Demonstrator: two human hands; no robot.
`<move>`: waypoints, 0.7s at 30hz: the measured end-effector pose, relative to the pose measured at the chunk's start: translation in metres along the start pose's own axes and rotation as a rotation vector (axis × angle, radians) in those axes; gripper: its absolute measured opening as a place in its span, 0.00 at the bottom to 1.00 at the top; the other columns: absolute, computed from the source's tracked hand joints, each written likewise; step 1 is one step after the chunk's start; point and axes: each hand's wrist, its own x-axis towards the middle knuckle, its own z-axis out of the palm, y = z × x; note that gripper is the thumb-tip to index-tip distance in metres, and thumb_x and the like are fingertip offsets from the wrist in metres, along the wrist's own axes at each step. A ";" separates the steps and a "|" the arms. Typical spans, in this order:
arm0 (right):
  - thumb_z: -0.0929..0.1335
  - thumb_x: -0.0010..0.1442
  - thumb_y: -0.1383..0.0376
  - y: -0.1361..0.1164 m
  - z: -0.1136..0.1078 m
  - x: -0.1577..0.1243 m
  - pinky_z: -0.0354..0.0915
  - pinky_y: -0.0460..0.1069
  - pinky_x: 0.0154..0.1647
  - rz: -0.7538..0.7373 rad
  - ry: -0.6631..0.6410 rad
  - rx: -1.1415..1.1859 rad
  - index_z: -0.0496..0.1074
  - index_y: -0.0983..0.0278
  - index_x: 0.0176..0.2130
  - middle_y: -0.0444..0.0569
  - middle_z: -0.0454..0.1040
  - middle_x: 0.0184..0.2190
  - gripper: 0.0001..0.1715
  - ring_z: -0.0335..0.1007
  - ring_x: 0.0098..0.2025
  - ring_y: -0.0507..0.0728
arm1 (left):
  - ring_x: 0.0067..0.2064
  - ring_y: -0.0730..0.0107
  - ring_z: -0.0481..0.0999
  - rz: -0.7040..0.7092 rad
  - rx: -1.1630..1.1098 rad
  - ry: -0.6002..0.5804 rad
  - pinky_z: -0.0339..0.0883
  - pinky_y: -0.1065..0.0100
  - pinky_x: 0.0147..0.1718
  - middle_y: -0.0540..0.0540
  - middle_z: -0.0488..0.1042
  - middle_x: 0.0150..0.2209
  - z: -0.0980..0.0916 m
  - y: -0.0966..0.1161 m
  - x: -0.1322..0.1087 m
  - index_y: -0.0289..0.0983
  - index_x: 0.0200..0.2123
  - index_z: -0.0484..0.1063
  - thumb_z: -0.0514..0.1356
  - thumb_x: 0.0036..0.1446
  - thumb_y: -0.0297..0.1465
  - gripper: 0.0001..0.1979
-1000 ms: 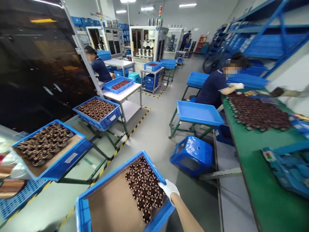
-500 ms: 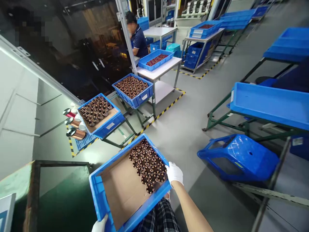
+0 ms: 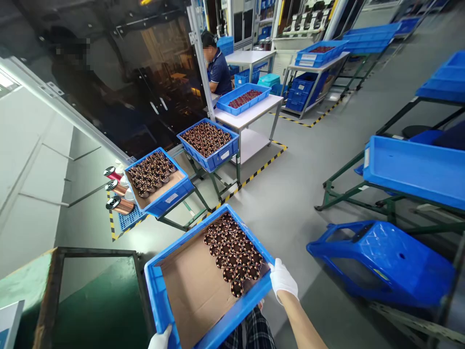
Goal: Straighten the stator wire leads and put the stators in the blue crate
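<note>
Between my two hands is a blue plastic crate (image 3: 232, 324), tilted in view and lined with brown cardboard (image 3: 196, 286). Several round copper-wound motor coils (image 3: 234, 252) sit packed together in its far right part, leaving the cardboard bare on the left. My right hand (image 3: 284, 281), in a white glove, is closed on the crate's right rim. At the bottom edge of the view, my left hand (image 3: 160, 338), also gloved in white, grips the near left corner; most of it is cut off.
Ahead, two blue crates of coils (image 3: 156, 175) (image 3: 207, 140) rest on green stands. Wire spools (image 3: 121, 204) stand at left. A white table (image 3: 250, 114) holds another crate; a co-worker (image 3: 220, 70) sits behind it. At right are a blue plastic stool (image 3: 385, 261) and a blue tray (image 3: 417, 165).
The crate and both hands appear slightly further right in view. The surroundings have shifted right and down as the head turned. Both hands keep their hold on the crate.
</note>
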 end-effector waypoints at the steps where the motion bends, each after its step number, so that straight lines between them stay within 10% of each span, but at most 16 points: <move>1: 0.49 0.65 0.60 -0.002 -0.006 0.005 0.62 0.51 0.47 0.004 0.002 0.003 0.57 0.64 0.54 0.58 0.62 0.56 0.24 0.66 0.51 0.58 | 0.37 0.52 0.78 0.003 -0.029 -0.040 0.73 0.66 0.31 0.46 0.76 0.21 0.002 0.006 0.002 0.40 0.18 0.69 0.60 0.40 0.35 0.06; 16: 0.51 0.63 0.58 -0.033 -0.117 0.101 0.61 0.56 0.45 0.103 0.038 0.048 0.58 0.63 0.53 0.58 0.68 0.50 0.23 0.67 0.49 0.63 | 0.38 0.57 0.78 -0.073 -0.430 -0.190 0.72 0.67 0.37 0.42 0.78 0.26 0.030 0.152 -0.016 0.37 0.22 0.70 0.50 0.54 0.34 0.14; 21: 0.49 0.62 0.59 -0.054 -0.138 0.114 0.63 0.55 0.42 0.280 0.099 0.165 0.47 0.70 0.59 0.65 0.67 0.50 0.30 0.69 0.48 0.63 | 0.37 0.56 0.78 -0.115 -0.522 -0.406 0.72 0.66 0.35 0.39 0.77 0.27 0.037 0.192 -0.025 0.35 0.26 0.70 0.56 0.51 0.35 0.10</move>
